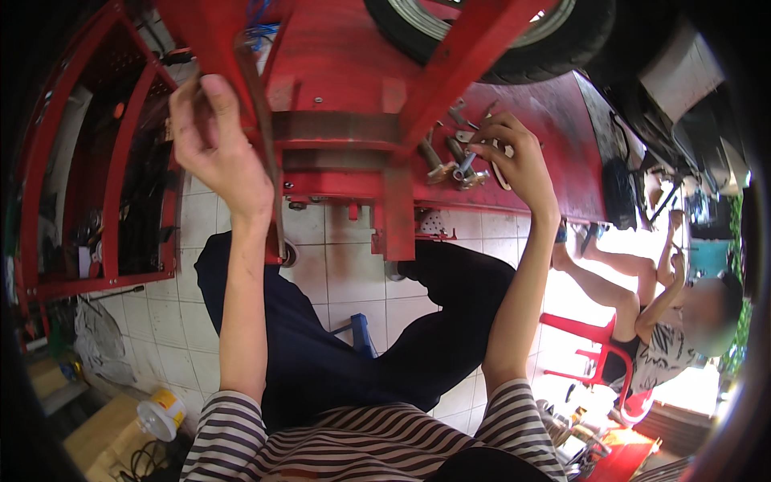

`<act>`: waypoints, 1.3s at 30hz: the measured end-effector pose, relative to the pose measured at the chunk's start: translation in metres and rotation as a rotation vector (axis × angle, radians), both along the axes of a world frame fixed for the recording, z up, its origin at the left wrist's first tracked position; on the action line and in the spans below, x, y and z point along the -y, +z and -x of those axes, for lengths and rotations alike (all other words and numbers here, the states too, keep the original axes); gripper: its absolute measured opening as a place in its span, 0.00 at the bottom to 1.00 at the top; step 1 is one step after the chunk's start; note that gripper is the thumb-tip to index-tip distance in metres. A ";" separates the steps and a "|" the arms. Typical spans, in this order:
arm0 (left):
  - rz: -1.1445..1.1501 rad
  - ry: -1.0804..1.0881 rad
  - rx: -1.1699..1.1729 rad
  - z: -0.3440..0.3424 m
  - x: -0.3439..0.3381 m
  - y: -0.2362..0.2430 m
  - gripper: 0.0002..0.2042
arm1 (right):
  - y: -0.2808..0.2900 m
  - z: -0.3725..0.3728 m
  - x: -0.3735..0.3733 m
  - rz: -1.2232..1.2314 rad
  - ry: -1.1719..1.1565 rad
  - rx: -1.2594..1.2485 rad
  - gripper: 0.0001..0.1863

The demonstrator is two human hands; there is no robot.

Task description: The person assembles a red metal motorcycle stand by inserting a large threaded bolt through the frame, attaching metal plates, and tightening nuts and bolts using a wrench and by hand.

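Note:
At the right, my right hand (pixel 518 157) pinches a slim silver socket wrench (pixel 461 170) between thumb and fingers. Its round hollow end points down and left. Beneath and beside it, several metal parts (pixel 440 170) with brassy ends lie on the red bench (pixel 562 161). My left hand (pixel 213 145) is raised at the left, next to a red upright post (pixel 221 40) and a dark metal strip (pixel 259 104). Its fingers are curled with the thumb near them, slightly blurred; what they hold, if anything, does not show.
A wheel with a black tyre (pixel 514 68) lies across the bench's far side, behind a slanted red beam (pixel 470 60). A red shelf rack (pixel 140 120) stands left. At right, another person sits on a red chair (pixel 598 353). A white bucket (pixel 161 414) stands lower left.

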State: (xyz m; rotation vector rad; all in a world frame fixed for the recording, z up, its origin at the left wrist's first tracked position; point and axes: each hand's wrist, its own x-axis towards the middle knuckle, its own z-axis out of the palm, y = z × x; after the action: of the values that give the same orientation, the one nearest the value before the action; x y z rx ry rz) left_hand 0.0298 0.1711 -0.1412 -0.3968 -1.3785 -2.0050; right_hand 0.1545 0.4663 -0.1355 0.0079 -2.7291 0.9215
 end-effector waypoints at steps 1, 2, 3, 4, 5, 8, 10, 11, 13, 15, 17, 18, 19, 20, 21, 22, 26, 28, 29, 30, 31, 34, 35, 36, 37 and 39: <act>0.000 -0.017 -0.006 0.000 0.000 0.000 0.10 | -0.003 -0.002 -0.008 -0.058 -0.018 0.033 0.09; -0.011 0.040 0.020 -0.002 -0.001 -0.001 0.09 | -0.006 -0.007 -0.015 -0.045 -0.036 0.052 0.10; -0.012 0.035 0.043 -0.003 -0.003 0.004 0.12 | -0.008 -0.011 -0.021 -0.042 -0.060 0.068 0.10; -0.120 -0.062 0.026 -0.006 -0.007 0.008 0.15 | -0.012 -0.015 -0.027 -0.039 -0.084 0.084 0.10; -0.229 -0.158 0.010 -0.010 -0.012 0.013 0.17 | -0.015 -0.020 -0.033 -0.036 -0.107 0.100 0.10; -0.037 0.268 -0.263 -0.016 -0.015 0.008 0.17 | -0.022 -0.032 -0.042 -0.040 -0.132 0.133 0.10; 0.030 0.353 -0.485 -0.025 -0.020 0.003 0.12 | -0.026 -0.041 -0.050 -0.077 -0.150 0.136 0.10; 0.157 0.248 -0.516 -0.036 -0.025 -0.001 0.12 | -0.029 -0.043 -0.055 -0.102 -0.147 0.124 0.09; 0.415 0.021 -0.579 -0.060 -0.041 -0.010 0.13 | -0.037 -0.051 -0.062 -0.122 -0.157 0.118 0.08; 0.750 -0.040 -0.615 -0.077 -0.066 -0.009 0.15 | -0.046 -0.052 -0.064 -0.118 -0.162 0.128 0.08; 0.942 -0.169 -0.624 -0.089 -0.085 -0.019 0.16 | -0.051 -0.053 -0.069 -0.128 -0.154 0.137 0.09; 1.001 -0.221 -0.629 -0.093 -0.091 -0.024 0.15 | -0.053 -0.052 -0.070 -0.120 -0.170 0.179 0.10; 1.061 -0.272 -0.634 -0.097 -0.095 -0.029 0.14 | -0.053 -0.052 -0.070 -0.113 -0.184 0.221 0.11; 1.120 -0.322 -0.637 -0.100 -0.098 -0.033 0.14 | -0.053 -0.052 -0.073 -0.105 -0.186 0.205 0.11; 1.143 -0.335 -0.648 -0.101 -0.100 -0.039 0.14 | -0.053 -0.051 -0.073 -0.096 -0.185 0.190 0.11; 1.166 -0.347 -0.659 -0.101 -0.101 -0.044 0.13 | -0.053 -0.051 -0.073 -0.087 -0.183 0.175 0.10; 1.150 -0.315 -0.642 -0.094 -0.101 -0.049 0.17 | -0.036 -0.047 -0.051 -0.263 -0.305 0.035 0.09; 1.054 -0.260 -0.646 -0.088 -0.094 -0.044 0.20 | -0.012 -0.041 -0.020 -0.355 -0.457 -0.097 0.09; 1.020 -0.217 -0.643 -0.084 -0.089 -0.043 0.21 | 0.000 -0.037 -0.004 -0.354 -0.476 -0.193 0.09; 0.914 -0.152 -0.719 -0.078 -0.085 -0.040 0.24 | 0.011 -0.033 0.008 -0.335 -0.514 -0.298 0.09; 0.816 -0.113 -0.704 -0.076 -0.081 -0.033 0.24 | 0.014 -0.028 0.017 -0.298 -0.541 -0.515 0.09; 0.579 0.007 -0.674 -0.068 -0.061 -0.018 0.25 | 0.009 -0.028 0.042 -0.204 -0.472 -0.768 0.07; 0.532 0.052 -0.654 -0.062 -0.052 -0.013 0.24 | 0.009 -0.026 0.058 -0.177 -0.395 -0.745 0.07; 0.449 0.117 -0.647 -0.055 -0.048 -0.009 0.24 | 0.009 -0.020 0.066 -0.197 -0.224 -0.777 0.08; 0.376 0.181 -0.635 -0.048 -0.040 -0.005 0.24 | 0.007 -0.010 0.074 -0.213 -0.072 -0.803 0.12; 0.194 0.356 -0.624 -0.031 -0.025 -0.002 0.24 | 0.004 0.004 0.104 -0.233 0.089 -0.715 0.17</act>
State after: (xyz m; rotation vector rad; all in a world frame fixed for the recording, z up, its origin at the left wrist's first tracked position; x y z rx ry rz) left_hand 0.0611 0.1965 -0.1428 -0.7335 -1.1393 -1.3055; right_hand 0.1503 0.3627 -0.1311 0.4199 -2.1499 0.4791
